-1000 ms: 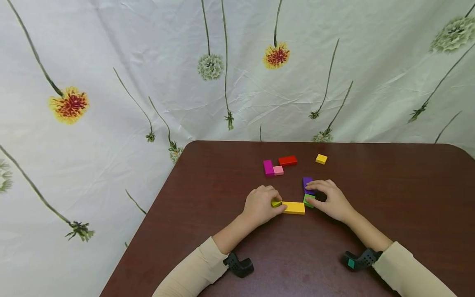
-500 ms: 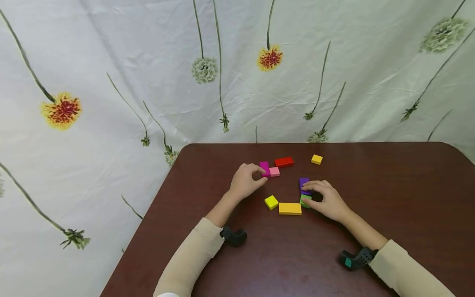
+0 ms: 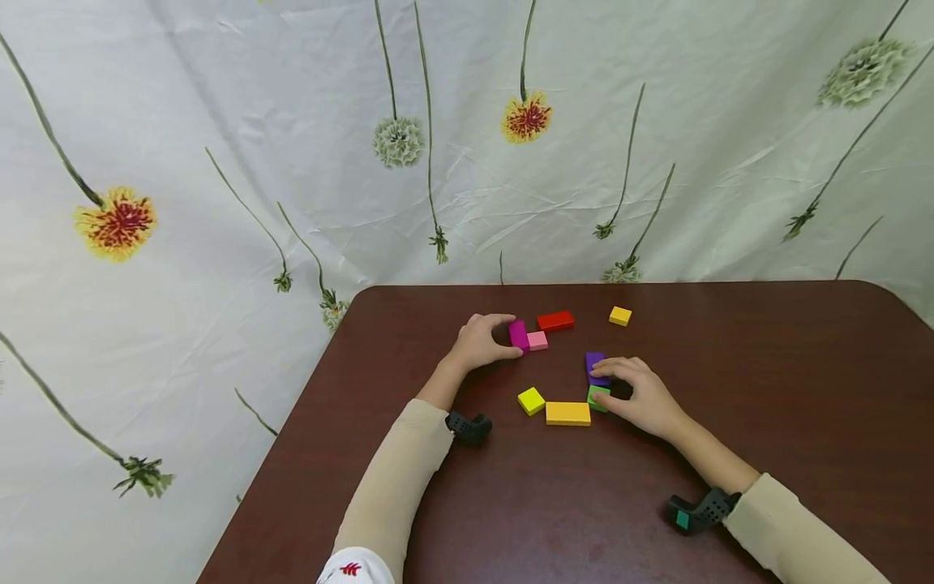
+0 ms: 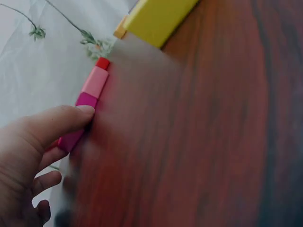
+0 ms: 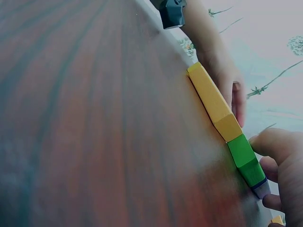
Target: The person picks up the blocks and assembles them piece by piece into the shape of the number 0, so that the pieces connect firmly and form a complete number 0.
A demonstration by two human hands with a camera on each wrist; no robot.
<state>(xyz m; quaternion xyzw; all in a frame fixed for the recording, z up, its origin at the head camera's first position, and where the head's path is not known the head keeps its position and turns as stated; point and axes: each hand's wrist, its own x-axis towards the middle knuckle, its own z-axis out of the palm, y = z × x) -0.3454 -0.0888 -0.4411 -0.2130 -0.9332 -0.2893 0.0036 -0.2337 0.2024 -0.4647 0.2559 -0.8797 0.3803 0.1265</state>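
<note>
My left hand [image 3: 481,341] has its thumb at the near end of a magenta block [image 3: 519,335] and a finger at its far end, pinching it lengthwise. In the left wrist view the thumb lies against this magenta block [image 4: 73,138]. A small pink block [image 3: 537,341] touches its right side. My right hand [image 3: 645,395] has its thumb on a small green block [image 3: 598,397] and fingertips on a purple block [image 3: 594,367] just behind. In the right wrist view the green block [image 5: 246,161] adjoins a longer orange-yellow block [image 5: 213,97].
The orange-yellow block [image 3: 567,414] lies left of the green one, with a bright yellow block [image 3: 531,401] turned askew at its left end. Farther back are a red block [image 3: 555,321] and a small yellow block [image 3: 620,315]. A flowered cloth [image 3: 292,122] hangs behind the brown table [image 3: 511,511].
My left hand has let go of the yellow block, leaving it askew, and moved back and left to the magenta block. My right hand stays at the green and purple blocks.
</note>
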